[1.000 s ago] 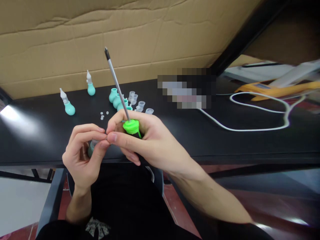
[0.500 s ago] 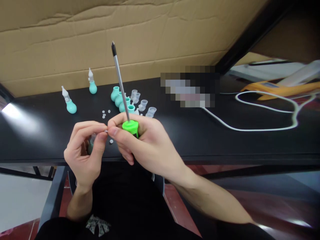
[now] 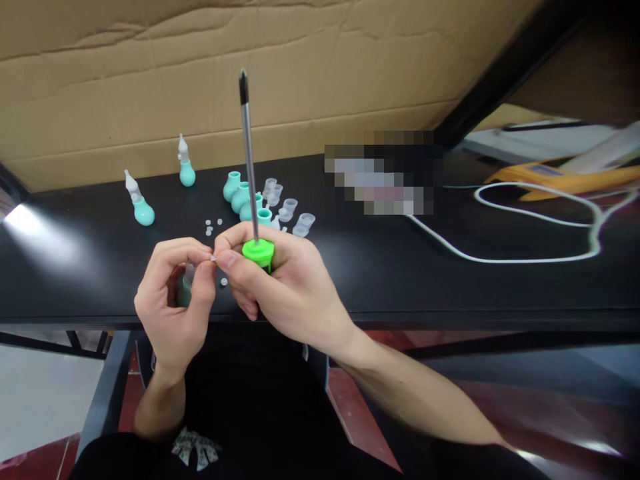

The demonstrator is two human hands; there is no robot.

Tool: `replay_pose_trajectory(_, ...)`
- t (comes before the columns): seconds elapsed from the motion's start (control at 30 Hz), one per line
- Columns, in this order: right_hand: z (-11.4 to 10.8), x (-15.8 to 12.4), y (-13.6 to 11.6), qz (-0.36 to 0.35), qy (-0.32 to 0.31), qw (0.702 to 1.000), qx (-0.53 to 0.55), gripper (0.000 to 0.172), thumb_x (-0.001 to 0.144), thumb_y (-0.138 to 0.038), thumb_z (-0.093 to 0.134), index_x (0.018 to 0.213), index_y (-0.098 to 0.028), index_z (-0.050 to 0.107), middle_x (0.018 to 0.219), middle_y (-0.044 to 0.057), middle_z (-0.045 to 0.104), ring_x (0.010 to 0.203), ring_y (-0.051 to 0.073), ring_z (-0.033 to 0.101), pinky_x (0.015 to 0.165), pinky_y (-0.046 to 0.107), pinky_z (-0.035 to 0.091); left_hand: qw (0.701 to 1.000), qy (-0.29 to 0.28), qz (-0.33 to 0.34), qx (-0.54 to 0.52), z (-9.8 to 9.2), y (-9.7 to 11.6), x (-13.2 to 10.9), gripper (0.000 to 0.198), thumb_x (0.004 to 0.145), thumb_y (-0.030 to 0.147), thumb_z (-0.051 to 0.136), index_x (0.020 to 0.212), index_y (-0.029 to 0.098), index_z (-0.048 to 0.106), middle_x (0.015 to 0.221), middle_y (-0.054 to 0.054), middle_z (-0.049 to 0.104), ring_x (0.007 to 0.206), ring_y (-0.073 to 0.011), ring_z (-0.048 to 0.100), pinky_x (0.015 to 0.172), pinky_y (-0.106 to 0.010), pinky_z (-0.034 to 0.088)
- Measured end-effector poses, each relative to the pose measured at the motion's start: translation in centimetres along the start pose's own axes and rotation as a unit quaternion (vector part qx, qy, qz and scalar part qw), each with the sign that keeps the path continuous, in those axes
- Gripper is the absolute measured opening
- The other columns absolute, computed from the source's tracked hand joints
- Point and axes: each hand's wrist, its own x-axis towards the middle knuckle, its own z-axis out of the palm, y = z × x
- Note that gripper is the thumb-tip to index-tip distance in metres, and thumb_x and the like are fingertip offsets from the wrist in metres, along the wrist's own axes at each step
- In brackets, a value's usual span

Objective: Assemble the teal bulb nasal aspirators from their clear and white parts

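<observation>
In the head view my left hand (image 3: 175, 293) pinches a tiny whitish translucent piece (image 3: 213, 259) between thumb and fingers. The thumb and forefinger of my right hand (image 3: 285, 287) meet at the same piece. Also in my right hand is a Phillips screwdriver (image 3: 249, 160), its dark tip up and its bright green collar showing above the palm; most of the handle is hidden. Partly screened by my left fingers, a teal and clear object (image 3: 185, 292) is visible behind them. A small white disc (image 3: 224, 282) lies on the table just beneath my fingertips.
On the black table (image 3: 400, 280) stand two bulbs with clear nozzles, a nearer one (image 3: 144, 212) and a farther one (image 3: 187, 174). Several open teal bulbs (image 3: 242, 198), clear cups (image 3: 303, 225) and small discs (image 3: 209, 227) lie beyond my hands. A white cable (image 3: 525, 260) runs at right.
The screwdriver has swung from a leftward lean to nearly upright. Both hands stay together at the tiny piece, with only slight shifts. The view has moved a little.
</observation>
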Motion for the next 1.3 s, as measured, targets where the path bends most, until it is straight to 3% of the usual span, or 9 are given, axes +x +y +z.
replay_pose_trajectory(0.23, 0.2, 0.4, -0.4, -0.030, 0.007, 0.999, -0.040, 0.029, 0.097, -0.037, 0.082, 0.084, -0.020, 0.062, 0.074, -0.003, 0.062, 0.067, 0.010, 0.056, 0.057, 0.022, 0.042, 0.997, -0.046, -0.049, -0.037, -0.7, -0.3, 0.2, 0.013, 0.108, 0.026, 0.070, 0.095, 0.021, 0.070, 0.097, -0.003, 0.070, 0.081, -0.0141, 0.064, 0.069, -0.027, 0.054)
replay_pose_trajectory(0.6, 0.1, 0.3, 0.1, -0.045, -0.003, 0.997, -0.060, 0.018, 0.099, -0.025, 0.073, 0.088, -0.021, 0.060, 0.074, -0.004, 0.065, 0.069, 0.009, 0.060, 0.062, 0.022, 0.044, 0.966, -0.100, -0.146, -0.187, -1.1, -0.4, 1.3, 0.022, 0.104, 0.034, 0.077, 0.087, 0.021, 0.071, 0.089, -0.001, 0.065, 0.067, -0.0099, 0.059, 0.062, -0.024, 0.052)
replay_pose_trajectory(0.8, 0.2, 0.4, 0.2, -0.064, 0.009, 0.991, -0.115, 0.016, 0.097, -0.021, 0.068, 0.085, -0.022, 0.058, 0.072, -0.006, 0.060, 0.061, 0.008, 0.049, 0.059, 0.023, 0.041, 0.974, -0.075, -0.150, -0.153, -0.8, -0.1, 1.5, 0.031, 0.103, 0.042, 0.079, 0.083, 0.021, 0.068, 0.086, -0.002, 0.065, 0.069, -0.0115, 0.060, 0.062, -0.026, 0.053)
replay_pose_trajectory(1.13, 0.4, 0.4, 0.4, -0.083, 0.054, 0.987, -0.123, 0.019, 0.098, -0.029, 0.068, 0.083, -0.021, 0.058, 0.078, -0.003, 0.064, 0.065, 0.008, 0.051, 0.060, 0.024, 0.043, 0.982, -0.055, -0.142, -0.113, -0.7, 0.5, 0.5, 0.015, 0.106, 0.037, 0.078, 0.099, 0.023, 0.075, 0.096, -0.001, 0.068, 0.076, -0.0110, 0.059, 0.066, -0.025, 0.049)
replay_pose_trajectory(1.3, 0.2, 0.3, 0.2, -0.074, 0.040, 0.991, -0.106, 0.017, 0.099, -0.027, 0.070, 0.087, -0.020, 0.062, 0.079, -0.004, 0.064, 0.068, 0.008, 0.055, 0.062, 0.023, 0.045, 0.982, -0.058, -0.142, -0.110, -0.7, 0.2, 0.4, 0.014, 0.108, 0.031, 0.075, 0.097, 0.023, 0.075, 0.097, -0.001, 0.068, 0.078, -0.0108, 0.059, 0.067, -0.024, 0.048)
